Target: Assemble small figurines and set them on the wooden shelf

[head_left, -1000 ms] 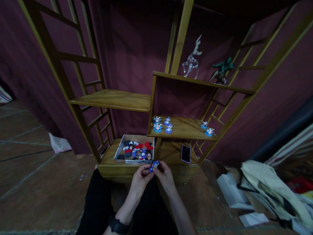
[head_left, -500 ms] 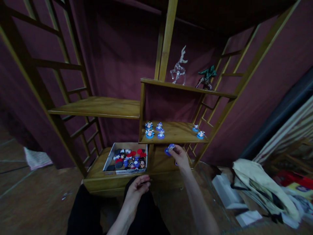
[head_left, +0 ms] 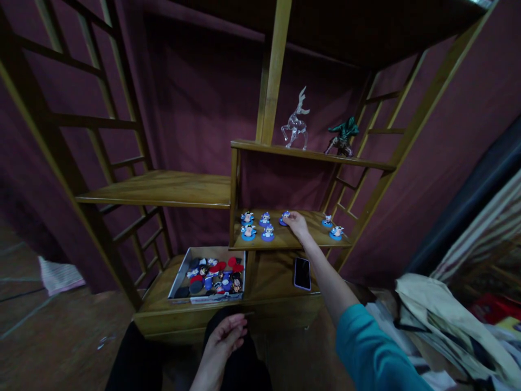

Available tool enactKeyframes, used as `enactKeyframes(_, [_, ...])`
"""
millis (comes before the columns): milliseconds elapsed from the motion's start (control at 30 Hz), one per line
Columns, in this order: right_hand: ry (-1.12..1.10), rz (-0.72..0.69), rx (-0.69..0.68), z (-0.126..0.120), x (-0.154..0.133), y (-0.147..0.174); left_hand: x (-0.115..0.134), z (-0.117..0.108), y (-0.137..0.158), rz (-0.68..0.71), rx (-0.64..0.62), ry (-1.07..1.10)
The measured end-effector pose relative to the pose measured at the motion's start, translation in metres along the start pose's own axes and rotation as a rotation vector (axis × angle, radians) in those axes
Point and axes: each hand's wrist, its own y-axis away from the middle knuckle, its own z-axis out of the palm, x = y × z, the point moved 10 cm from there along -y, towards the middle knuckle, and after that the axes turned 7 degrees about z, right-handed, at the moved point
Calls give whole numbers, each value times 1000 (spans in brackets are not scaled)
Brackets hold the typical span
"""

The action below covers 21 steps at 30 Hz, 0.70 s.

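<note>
My right hand (head_left: 298,224) reaches onto the small middle shelf, its fingers closed on a purple-based figurine (head_left: 284,217) at the shelf's surface. Left of it stand two more purple figurines (head_left: 267,232) and two blue-based figurines (head_left: 248,232), in two short columns. Farther right on that shelf are a small blue-based figurine (head_left: 326,220) and another blue-based figurine (head_left: 336,232). Over my knee, my left hand (head_left: 226,336) is held with fingers curled together; a thin dark sliver shows at the fingertips, too small to name.
A cardboard box (head_left: 179,274) of jumbled figurines and round bases sits on the bottom shelf. A phone (head_left: 302,273) lies to its right. Above stand a clear deer figure (head_left: 296,127) and a green-cloaked figure (head_left: 344,136). Bags (head_left: 439,309) lie on the floor at right.
My right hand has moved up and forward with the purple figurine, from in front of the shelf to over its surface. The phone is now uncovered. My left hand has stayed near my knee.
</note>
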Motion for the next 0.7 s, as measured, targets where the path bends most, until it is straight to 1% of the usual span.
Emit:
enactKeyframes(200, [324,-19,-13,7,9,-7,-2,-7,-2,-21,32,-9])
enactKeyframes(333, [457,-58,-23,8,11,-11,-4,-5,-3,-17,17,-6])
enactKeyframes(400, [465,-66,-31,8,14,-14,-5,-4,-3,-15,8,-6])
enactKeyframes(567, [401,-65,-55,11,23,-21,-6,-7,-3,-20,11,-14])
enactKeyframes(700, [399,-62,-60,12,25,-20,-5,-6,-1,-19,12,-13])
